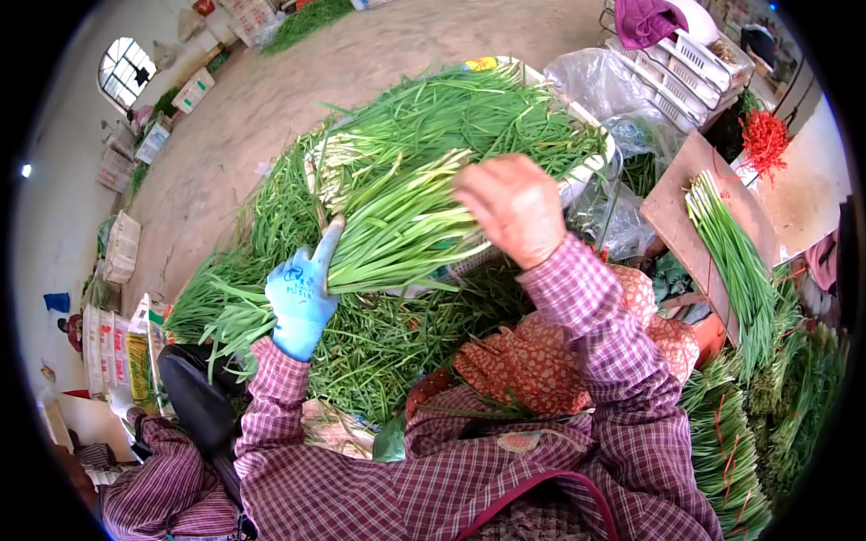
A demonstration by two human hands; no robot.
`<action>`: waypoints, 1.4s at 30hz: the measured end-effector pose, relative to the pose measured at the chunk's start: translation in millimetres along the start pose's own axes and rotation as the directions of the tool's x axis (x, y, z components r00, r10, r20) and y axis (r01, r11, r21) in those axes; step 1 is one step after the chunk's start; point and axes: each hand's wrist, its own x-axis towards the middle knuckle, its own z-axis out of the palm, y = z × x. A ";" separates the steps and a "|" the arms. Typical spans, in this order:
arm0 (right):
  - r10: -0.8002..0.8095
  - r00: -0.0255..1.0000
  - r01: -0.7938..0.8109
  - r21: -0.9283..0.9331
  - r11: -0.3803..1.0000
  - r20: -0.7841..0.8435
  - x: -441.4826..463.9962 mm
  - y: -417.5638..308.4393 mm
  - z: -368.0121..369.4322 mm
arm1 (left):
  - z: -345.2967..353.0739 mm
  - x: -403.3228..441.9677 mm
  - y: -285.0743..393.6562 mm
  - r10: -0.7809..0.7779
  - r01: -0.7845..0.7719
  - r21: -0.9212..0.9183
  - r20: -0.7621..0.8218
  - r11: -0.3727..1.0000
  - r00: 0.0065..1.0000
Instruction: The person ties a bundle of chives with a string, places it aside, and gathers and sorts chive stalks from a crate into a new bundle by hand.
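Green-stalked bunch (401, 239) at mid-view, wrapped at eight o'clock by the gloved left hand (302, 298).
Bare right hand (516, 209), blurred, curls by its pale ends at three o'clock, grip unclear; heaped white basket (599, 166) beyond, towards one.

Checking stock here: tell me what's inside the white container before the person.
Green leafy stalks are heaped in the white container, some pale ends showing. They hide its bottom from view.

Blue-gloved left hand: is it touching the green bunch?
Touching. The head view shows the left hand closed on the green bunch, which emerges on both sides of it.
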 end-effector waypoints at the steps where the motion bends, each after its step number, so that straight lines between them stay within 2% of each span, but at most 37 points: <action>1: 0.105 0.993 -0.107 -0.025 0.994 -0.049 -6.1 9.6 -5.2 | 0.4 -1.5 -1.5 0.003 -0.004 0.019 0.016 1.000 1.000; 5: 0.425 0.898 -0.372 -0.320 0.871 0.115 -33.2 61.3 -33.6 | 7.7 -8.0 -10.6 -0.015 0.013 0.073 0.020 0.997 1.000; 6: 0.347 0.932 -0.309 -0.274 0.911 0.103 -30.1 58.8 -39.9 | 8.3 -8.7 -11.1 -0.011 0.010 0.075 0.011 0.997 1.000; 7: 0.351 0.931 -0.311 -0.278 0.909 0.104 -26.6 53.9 -41.0 | 9.9 -8.9 -12.2 -0.007 0.006 0.071 0.013 0.997 1.000; 10: 0.359 0.920 -0.345 -0.111 0.932 0.155 2.1 19.1 -40.9 | 12.1 -8.3 -11.3 0.055 -0.049 0.087 -0.059 0.995 0.997; 13: 0.346 0.881 -0.289 -0.210 0.934 0.324 14.0 -3.2 -21.9 | 8.9 -6.9 -8.4 0.098 -0.088 0.113 -0.084 0.990 0.992; 15: 0.244 0.937 -0.180 -0.254 0.950 0.251 8.1 -4.1 -7.1 | 4.3 -5.7 -6.5 0.116 -0.106 0.109 -0.089 0.988 0.989; 17: 0.280 0.909 -0.227 -0.198 0.954 0.308 1.4 -0.2 -1.5 | 4.9 -5.9 -7.0 0.135 -0.125 0.106 -0.091 0.986 0.987; 19: 0.339 0.837 -0.220 -0.304 0.927 0.429 -8.7 9.7 -1.7 | 10.7 -6.8 -9.8 0.184 -0.159 0.167 -0.148 0.973 0.972; 20: 0.419 0.792 -0.223 -0.429 0.875 0.444 -15.0 18.6 -3.6 | 12.1 -7.9 -11.4 0.186 -0.162 0.165 -0.146 0.973 0.972; 21: 0.472 0.786 -0.201 -0.557 0.806 0.399 -24.4 32.6 -4.6 | 13.6 -9.7 -13.1 0.180 -0.157 0.151 -0.153 0.976 0.972; 23: 0.481 0.836 -0.269 -0.566 0.779 0.264 -42.2 56.9 -14.6 | 15.7 -10.7 -16.0 0.172 -0.151 0.136 -0.161 0.979 0.972; 24: 0.479 0.837 -0.266 -0.567 0.780 0.266 -35.9 51.1 -19.7 | 16.8 -10.3 -16.9 0.175 -0.152 0.143 -0.168 0.978 0.970; 26: 0.270 0.958 -0.244 -0.212 0.946 0.102 -17.4 22.0 -36.5 | 17.4 -10.3 -15.7 0.185 -0.161 0.148 -0.170 0.976 0.968; 29: 0.274 0.935 -0.252 -0.120 0.960 0.224 -13.5 -8.6 -20.4 | 14.6 -4.9 -10.8 0.191 -0.160 0.184 -0.165 0.970 0.968; 31: 0.224 0.968 -0.221 -0.039 0.974 0.110 -18.8 -15.5 -5.3 | 11.3 -4.4 -8.3 0.183 -0.156 0.181 -0.148 0.971 0.972; 32: 0.303 0.941 -0.299 -0.047 0.953 0.150 -21.4 -15.4 0.9 | 11.2 -4.2 -7.2 0.182 -0.154 0.182 -0.148 0.971 0.972; 33: 0.301 0.942 -0.298 -0.045 0.954 0.150 -20.3 -17.7 2.7 | 11.3 -4.0 -6.3 0.182 -0.148 0.200 -0.169 0.969 0.969; 35: 0.461 0.856 -0.495 0.113 0.862 0.232 -18.6 -23.0 5.0 | 10.1 -4.4 -5.6 0.185 -0.142 0.218 -0.187 0.966 0.965; 37: 0.511 0.825 -0.549 0.126 0.826 0.241 -15.5 -22.7 7.8 | 7.1 -3.2 -4.1 0.199 -0.163 0.168 -0.223 0.972 0.954; 39: 0.662 0.654 -0.752 0.212 0.624 0.368 -9.7 -23.7 7.4 | 5.2 -2.6 -2.1 0.197 -0.161 0.178 -0.208 0.971 0.958; 42: 0.702 0.609 -0.792 0.224 0.568 0.369 -14.7 -20.4 18.3 | 6.9 -1.4 -3.2 0.202 -0.165 0.185 -0.205 0.969 0.958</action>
